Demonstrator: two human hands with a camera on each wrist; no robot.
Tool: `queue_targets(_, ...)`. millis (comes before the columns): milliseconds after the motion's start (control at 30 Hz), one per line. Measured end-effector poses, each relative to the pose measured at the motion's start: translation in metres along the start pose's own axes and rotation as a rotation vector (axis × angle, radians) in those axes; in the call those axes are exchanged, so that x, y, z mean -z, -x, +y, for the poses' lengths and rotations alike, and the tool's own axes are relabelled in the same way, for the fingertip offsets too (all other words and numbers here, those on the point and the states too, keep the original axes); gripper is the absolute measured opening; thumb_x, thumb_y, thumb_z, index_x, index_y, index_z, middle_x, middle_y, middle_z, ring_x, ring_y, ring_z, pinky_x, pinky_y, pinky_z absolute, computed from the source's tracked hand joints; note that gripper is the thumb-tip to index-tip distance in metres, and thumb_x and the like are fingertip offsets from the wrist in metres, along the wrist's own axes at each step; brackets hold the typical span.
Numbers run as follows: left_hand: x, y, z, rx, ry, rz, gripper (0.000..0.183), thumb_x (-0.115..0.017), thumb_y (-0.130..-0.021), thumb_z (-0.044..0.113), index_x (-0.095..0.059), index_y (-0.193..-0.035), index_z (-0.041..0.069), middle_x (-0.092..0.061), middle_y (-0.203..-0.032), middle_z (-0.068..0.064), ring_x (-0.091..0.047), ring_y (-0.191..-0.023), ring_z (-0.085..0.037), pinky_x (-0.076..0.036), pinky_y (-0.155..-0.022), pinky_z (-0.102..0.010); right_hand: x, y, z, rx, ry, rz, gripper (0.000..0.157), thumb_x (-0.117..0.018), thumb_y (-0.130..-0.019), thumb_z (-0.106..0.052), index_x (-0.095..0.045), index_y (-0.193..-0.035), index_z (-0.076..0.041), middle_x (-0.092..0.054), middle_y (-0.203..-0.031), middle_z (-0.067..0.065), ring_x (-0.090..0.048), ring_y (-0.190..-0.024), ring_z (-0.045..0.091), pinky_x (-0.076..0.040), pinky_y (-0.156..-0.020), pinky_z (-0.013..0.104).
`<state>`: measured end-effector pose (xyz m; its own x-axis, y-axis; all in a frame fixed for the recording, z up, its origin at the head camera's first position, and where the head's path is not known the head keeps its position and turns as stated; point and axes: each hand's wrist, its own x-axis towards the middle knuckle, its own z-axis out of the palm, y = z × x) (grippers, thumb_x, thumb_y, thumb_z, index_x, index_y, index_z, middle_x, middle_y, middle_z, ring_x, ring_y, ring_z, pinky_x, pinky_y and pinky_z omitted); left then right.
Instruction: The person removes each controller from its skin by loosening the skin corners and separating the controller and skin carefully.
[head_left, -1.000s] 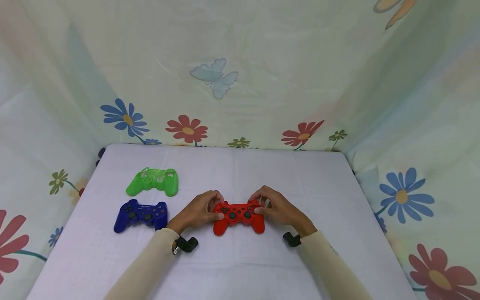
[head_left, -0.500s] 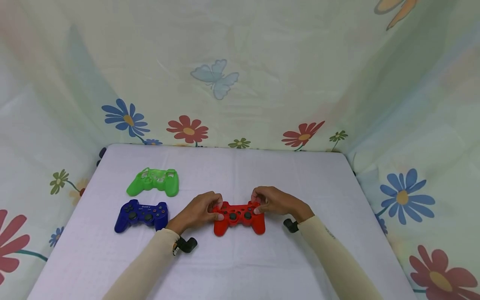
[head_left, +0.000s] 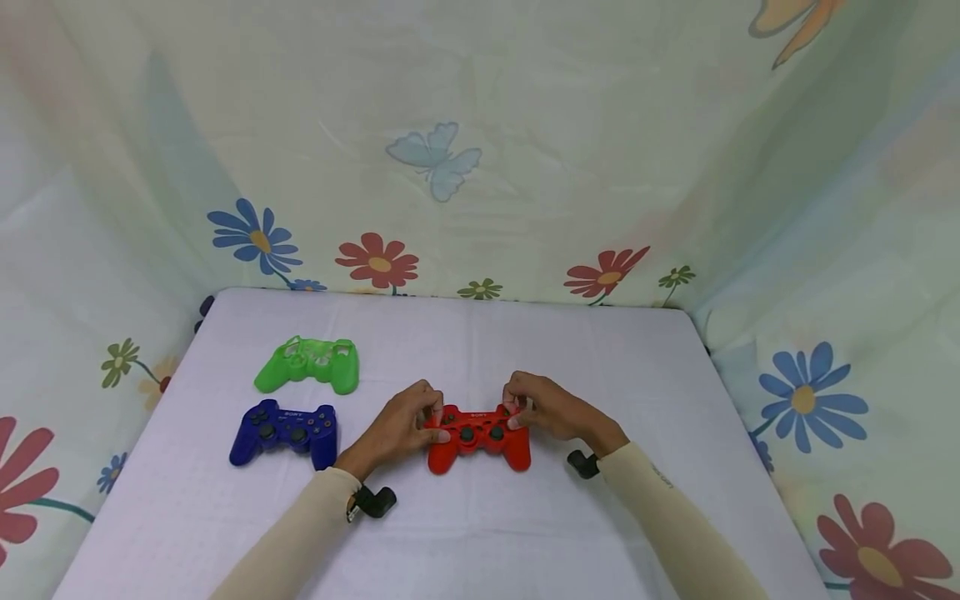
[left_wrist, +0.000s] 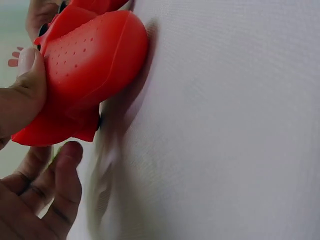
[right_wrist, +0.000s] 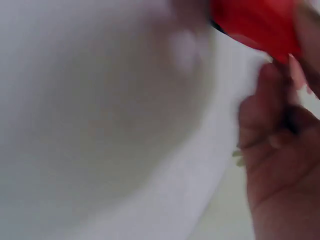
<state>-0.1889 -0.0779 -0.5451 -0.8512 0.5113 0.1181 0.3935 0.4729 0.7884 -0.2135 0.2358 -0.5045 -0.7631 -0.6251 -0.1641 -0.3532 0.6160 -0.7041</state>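
Note:
A red game controller [head_left: 480,437] with two black thumbsticks lies face up on the table between both hands. My left hand [head_left: 399,423] grips its left end, thumb on the face and fingers curled at the back edge. The right hand [head_left: 553,407] pinches the right end in the same manner. In the left wrist view the controller's red grip [left_wrist: 102,55] shows a dotted texture, with the left thumb [left_wrist: 32,80] against its face and the other fingers below. The right wrist view is blurred; the right hand [right_wrist: 280,160] is close by the red controller [right_wrist: 257,22].
A blue controller [head_left: 285,431] sits just left of the left wrist. Behind it lies a green hollow controller cover [head_left: 342,365]. White cloth covers the table [head_left: 480,542], and a flowered curtain [head_left: 570,150] encloses its back and sides.
The right hand's fingers have curled in closer at the controller's back right corner, and its forearm has shifted slightly. The left hand keeps its hold; the controller stays in nearly the same place.

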Motion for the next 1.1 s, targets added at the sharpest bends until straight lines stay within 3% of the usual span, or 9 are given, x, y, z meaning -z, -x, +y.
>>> queue_targets(100,-0.003,0.001,-0.002,-0.024,0.027,0.02,0.034,-0.091,-0.083,0.014,-0.057,-0.084,0.019,-0.056,-0.09,0.001,-0.056,-0.084,-0.015,-0.046,-0.072,-0.026,-0.008,0.007,0.002,0.036,-0.031,0.078,0.023,-0.079,-0.096,-0.02,-0.056,-0.094,-0.019,-0.054,-0.09,-0.005,-0.054,-0.086,0.015,-0.045,-0.076,0.026)
queue_targets(200,-0.005,0.002,-0.003,-0.046,0.029,0.037,0.034,-0.09,-0.084,0.013,-0.057,-0.085,0.018,-0.057,-0.085,0.002,-0.056,-0.081,-0.015,-0.045,-0.07,-0.025,-0.013,0.009,0.003,0.043,-0.065,0.098,0.024,-0.076,-0.098,-0.024,-0.053,-0.095,-0.017,-0.051,-0.084,-0.004,-0.05,-0.079,0.013,-0.041,-0.07,0.024)
queue_targets(367,-0.007,0.002,-0.003,-0.035,0.019,0.029,0.032,-0.088,-0.087,0.016,-0.056,-0.088,0.019,-0.056,-0.081,0.002,-0.053,-0.078,-0.013,-0.041,-0.069,-0.023,-0.008,0.012,0.002,0.005,-0.089,0.017,0.028,-0.078,-0.097,-0.024,-0.053,-0.101,-0.013,-0.055,-0.092,0.0,-0.055,-0.087,0.015,-0.046,-0.073,0.024)
queue_targets(533,-0.006,0.003,-0.004,-0.027,0.017,0.013,0.031,-0.088,-0.087,0.018,-0.057,-0.088,0.018,-0.055,-0.081,0.004,-0.052,-0.076,-0.011,-0.04,-0.068,-0.023,-0.001,0.011,0.0,-0.054,-0.065,-0.09,0.049,-0.096,-0.079,-0.023,-0.057,-0.109,-0.019,-0.06,-0.1,-0.001,-0.057,-0.093,0.018,-0.05,-0.075,0.026)
queue_targets(633,-0.006,0.003,-0.005,-0.015,0.024,0.002,0.03,-0.087,-0.088,0.018,-0.057,-0.089,0.018,-0.056,-0.081,0.004,-0.053,-0.077,-0.012,-0.041,-0.068,-0.023,-0.002,0.011,-0.003,-0.052,-0.002,-0.103,0.054,-0.099,-0.075,-0.023,-0.057,-0.109,-0.023,-0.061,-0.1,-0.004,-0.057,-0.097,0.017,-0.051,-0.079,0.027)
queue_targets(867,-0.005,0.003,-0.006,0.001,0.043,0.0,0.03,-0.087,-0.089,0.017,-0.057,-0.089,0.019,-0.055,-0.083,0.004,-0.053,-0.079,-0.013,-0.041,-0.07,-0.024,-0.01,0.023,-0.007,-0.039,0.116,0.021,0.044,-0.097,-0.078,-0.02,-0.056,-0.094,-0.025,-0.056,-0.093,-0.006,-0.056,-0.099,0.016,-0.05,-0.081,0.027)
queue_targets(1000,-0.008,0.004,-0.007,-0.005,0.036,0.017,0.031,-0.087,-0.089,0.018,-0.056,-0.089,0.019,-0.054,-0.085,0.003,-0.052,-0.081,-0.013,-0.041,-0.072,-0.025,-0.017,0.031,-0.004,0.007,0.061,0.087,0.044,-0.095,-0.078,-0.014,-0.054,-0.092,-0.023,-0.055,-0.089,-0.008,-0.059,-0.1,0.015,-0.053,-0.088,0.03)
queue_targets(1100,-0.01,0.006,-0.008,-0.019,0.032,0.043,0.031,-0.087,-0.088,0.018,-0.056,-0.088,0.019,-0.054,-0.087,0.001,-0.053,-0.082,-0.015,-0.042,-0.073,-0.026,-0.024,0.036,-0.002,0.018,-0.044,0.117,0.044,-0.094,-0.079,-0.011,-0.053,-0.091,-0.021,-0.053,-0.087,-0.007,-0.064,-0.1,0.015,-0.055,-0.093,0.032)
